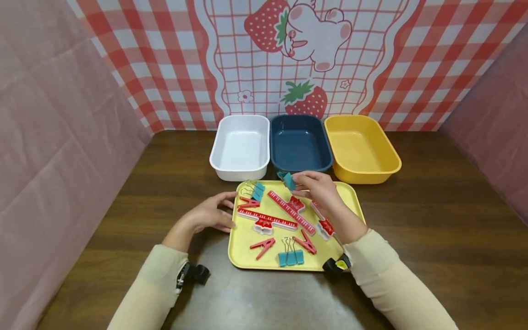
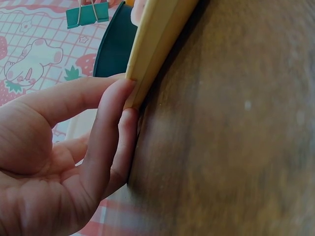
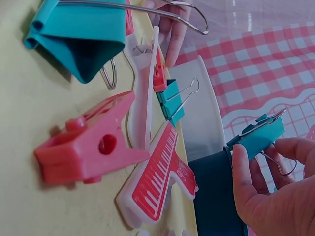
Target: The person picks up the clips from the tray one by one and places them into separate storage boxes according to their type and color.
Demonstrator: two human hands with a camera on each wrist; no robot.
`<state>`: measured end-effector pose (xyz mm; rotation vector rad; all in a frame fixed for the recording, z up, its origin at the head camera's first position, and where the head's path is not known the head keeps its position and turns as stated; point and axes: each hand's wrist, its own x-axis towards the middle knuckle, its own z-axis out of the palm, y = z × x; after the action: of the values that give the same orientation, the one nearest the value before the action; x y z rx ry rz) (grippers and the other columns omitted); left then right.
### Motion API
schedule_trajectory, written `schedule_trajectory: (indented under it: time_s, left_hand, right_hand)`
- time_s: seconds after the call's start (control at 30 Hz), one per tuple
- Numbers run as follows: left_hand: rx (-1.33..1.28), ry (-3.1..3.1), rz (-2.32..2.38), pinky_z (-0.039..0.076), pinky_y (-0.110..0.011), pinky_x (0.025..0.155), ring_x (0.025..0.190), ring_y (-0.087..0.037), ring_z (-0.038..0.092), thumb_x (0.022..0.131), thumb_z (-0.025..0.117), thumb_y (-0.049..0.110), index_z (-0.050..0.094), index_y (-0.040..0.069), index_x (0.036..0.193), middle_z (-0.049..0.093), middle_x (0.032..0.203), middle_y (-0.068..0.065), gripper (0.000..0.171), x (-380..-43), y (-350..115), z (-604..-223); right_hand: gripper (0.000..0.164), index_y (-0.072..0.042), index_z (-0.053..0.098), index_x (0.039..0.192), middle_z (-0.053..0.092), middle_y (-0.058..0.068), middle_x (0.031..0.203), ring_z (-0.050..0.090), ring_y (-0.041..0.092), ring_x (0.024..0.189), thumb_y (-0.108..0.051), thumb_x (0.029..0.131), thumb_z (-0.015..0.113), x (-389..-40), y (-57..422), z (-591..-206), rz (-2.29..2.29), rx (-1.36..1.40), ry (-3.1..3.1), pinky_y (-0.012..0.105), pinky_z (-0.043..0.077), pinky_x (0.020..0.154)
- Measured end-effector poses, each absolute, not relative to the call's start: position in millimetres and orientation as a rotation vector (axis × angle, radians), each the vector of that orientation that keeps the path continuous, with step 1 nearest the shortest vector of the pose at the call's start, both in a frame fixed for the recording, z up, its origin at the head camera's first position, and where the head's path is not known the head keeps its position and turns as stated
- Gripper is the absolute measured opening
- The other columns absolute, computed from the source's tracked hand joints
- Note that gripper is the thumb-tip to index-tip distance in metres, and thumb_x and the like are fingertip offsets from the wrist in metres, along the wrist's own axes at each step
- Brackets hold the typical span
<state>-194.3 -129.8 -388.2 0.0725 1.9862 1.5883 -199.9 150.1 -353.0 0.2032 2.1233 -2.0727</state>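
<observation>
My right hand (image 1: 319, 190) pinches a teal binder clip (image 1: 286, 180) at the front rim of the dark blue bin (image 1: 301, 158), over the tray's far edge. In the right wrist view the clip (image 3: 261, 135) has its wire handles showing between thumb and fingers. At the left side of the yellow tray (image 1: 243, 245), my left hand (image 1: 208, 213) rests its fingertips and thumb along the edge. Two more teal binder clips, one near (image 1: 291, 258) and one far left (image 1: 257, 191), lie on the tray. Among them are red clothespins (image 1: 262, 247) and red-and-white piano-keyboard clips (image 1: 268, 219).
Behind the tray stand a white bin (image 1: 241, 146), the dark blue bin and a yellow bin (image 1: 363, 146) side by side. A red-checked cloth (image 1: 173, 68) hangs behind them. The brown wooden table (image 1: 433, 220) extends to both sides of the tray.
</observation>
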Motion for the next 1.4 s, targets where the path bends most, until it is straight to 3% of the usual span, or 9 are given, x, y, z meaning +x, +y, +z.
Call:
schedule_trajectory:
  time_s: [0.83, 1.1, 1.4]
  left_hand:
    - [0.065, 1.993, 1.589, 0.059, -0.04, 0.069, 0.094, -0.029, 0.058, 0.071, 0.065, -0.02, 0.027, 0.007, 0.144, 0.036, 0.123, -0.022, 0.087, -195.1, -130.8, -389.7]
    - [0.066, 1.997, 1.588, 0.059, -0.04, 0.069, 0.093, -0.028, 0.058, 0.071, 0.066, -0.02, 0.028, 0.007, 0.144, 0.037, 0.122, -0.022, 0.087, -195.3, -130.3, -389.1]
    - [0.075, 1.984, 1.601, 0.059, -0.04, 0.069, 0.092, -0.028, 0.059, 0.071, 0.065, -0.021, 0.027, 0.007, 0.144, 0.036, 0.122, -0.022, 0.087, -194.6, -130.4, -389.1]
  right_hand:
    - [0.029, 0.009, 0.06, 0.111, 0.059, 0.008, 0.092, 0.059, 0.016, 0.073, -0.012, 0.091, 0.059, -209.5, 131.3, -350.8, -2.15, 0.184, 2.08, 0.034, 0.056, 0.08]
    - [0.029, 0.01, 0.061, 0.11, 0.059, 0.007, 0.086, 0.058, 0.015, 0.069, -0.012, 0.091, 0.058, -217.0, 127.6, -347.7, -2.143, 0.174, 2.113, 0.027, 0.057, 0.073]
    - [0.029, 0.009, 0.061, 0.112, 0.058, 0.008, 0.084, 0.058, 0.014, 0.07, -0.013, 0.092, 0.058, -225.0, 123.8, -343.8, -2.129, 0.164, 2.116, 0.029, 0.057, 0.076]
